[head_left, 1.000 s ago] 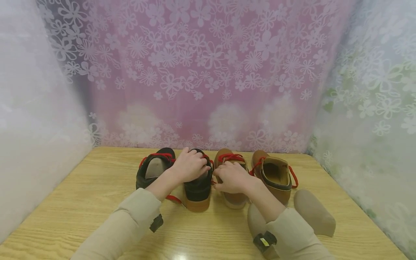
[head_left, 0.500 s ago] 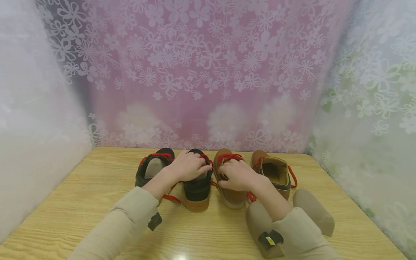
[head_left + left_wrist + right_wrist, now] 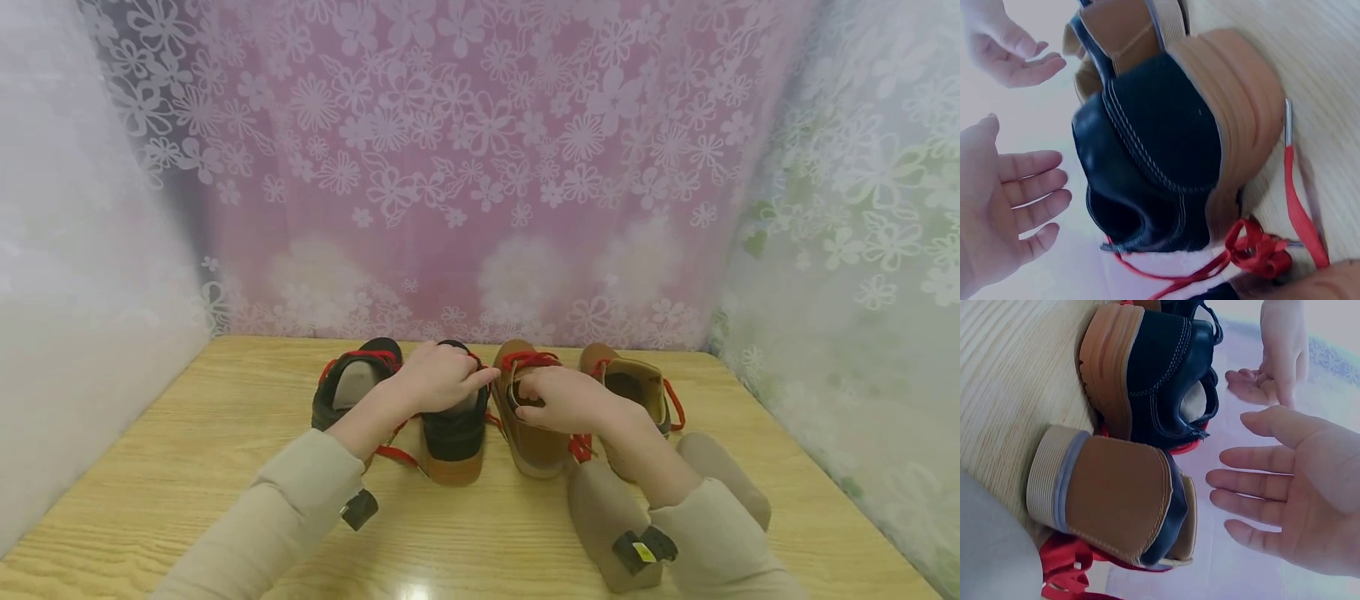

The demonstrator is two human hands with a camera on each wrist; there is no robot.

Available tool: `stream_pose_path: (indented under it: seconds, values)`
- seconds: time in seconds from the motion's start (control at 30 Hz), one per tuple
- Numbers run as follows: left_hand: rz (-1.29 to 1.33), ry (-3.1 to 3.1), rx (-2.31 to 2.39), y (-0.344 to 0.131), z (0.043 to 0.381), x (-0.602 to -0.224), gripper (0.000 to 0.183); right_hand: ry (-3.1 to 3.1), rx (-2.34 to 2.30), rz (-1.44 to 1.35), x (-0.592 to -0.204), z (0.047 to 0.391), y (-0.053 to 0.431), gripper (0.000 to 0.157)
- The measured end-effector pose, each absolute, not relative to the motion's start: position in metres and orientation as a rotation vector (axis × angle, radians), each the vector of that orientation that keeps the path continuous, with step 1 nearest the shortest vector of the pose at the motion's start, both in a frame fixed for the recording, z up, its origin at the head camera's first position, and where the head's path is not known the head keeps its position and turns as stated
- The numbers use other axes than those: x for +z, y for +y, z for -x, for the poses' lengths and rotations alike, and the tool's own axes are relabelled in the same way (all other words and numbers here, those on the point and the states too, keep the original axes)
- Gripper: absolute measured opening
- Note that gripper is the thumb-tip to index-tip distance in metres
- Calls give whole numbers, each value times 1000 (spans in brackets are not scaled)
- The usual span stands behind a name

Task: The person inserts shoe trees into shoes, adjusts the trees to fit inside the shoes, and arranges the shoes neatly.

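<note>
Now: black shoe (image 3: 452,425), tan sole, red laces; both hands' fingers apart, relaxed.

A pale wood-grain desk (image 3: 187,467) is filling the foreground, light glinting off its near edge. A pink floral curtain (image 3: 465,167) is hanging behind it, with white flowered curtains (image 3: 855,250) closing in both sides.

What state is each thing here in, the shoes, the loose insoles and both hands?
Black shoe: upright, insole inside, laces untied.
Second black shoe: upright, insole inside.
Brown shoe: upright, laces loose.
Second brown shoe: upright, no insole.
Loose insoles: lying on the table.
Left hand: open, above the black shoe.
Right hand: open, above the brown shoe.
</note>
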State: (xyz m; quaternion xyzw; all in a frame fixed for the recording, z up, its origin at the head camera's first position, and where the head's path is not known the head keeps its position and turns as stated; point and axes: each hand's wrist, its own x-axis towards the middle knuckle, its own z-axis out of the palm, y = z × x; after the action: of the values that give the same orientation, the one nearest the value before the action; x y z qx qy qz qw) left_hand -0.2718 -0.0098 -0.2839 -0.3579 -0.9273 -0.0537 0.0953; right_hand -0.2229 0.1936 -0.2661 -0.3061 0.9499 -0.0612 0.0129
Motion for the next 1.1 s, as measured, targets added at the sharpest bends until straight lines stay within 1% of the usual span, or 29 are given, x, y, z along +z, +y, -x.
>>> stream_pose_path:
  seconds: [0.07,0.13,0.23,0.4,0.6,0.73,0.8,0.93,1.0,1.1]
  values:
    - [1086,-2704,-169,-7,268,-284,50,2950,-244,912,-265,222,197,16]
    - [1105,-2650,-165,-4,264,-284,52,2932,-297,859,-264,221,201,16]
    - [1129,-2578,-149,2,258,-285,52,2925,-343,817,-264,220,208,13]
    - [1158,-2563,-166,11,249,-288,51,2936,-394,831,-265,217,224,11]
    - [1195,-2527,-131,20,239,-295,41,2989,-384,827,-267,211,243,13]
    - [1198,-2542,-115,28,234,-300,36,3023,-360,782,-266,203,252,19]
    - [1187,-2571,-98,32,232,-303,36,3017,-379,761,-266,198,255,22]
    - [1133,-2618,-50,40,230,-308,39,2995,-420,740,-267,188,262,20]
    - [1091,-2635,-21,44,228,-311,42,2993,-427,744,-269,184,266,17]
    - [1031,-2657,25,47,227,-315,49,3015,-410,726,-273,177,272,19]
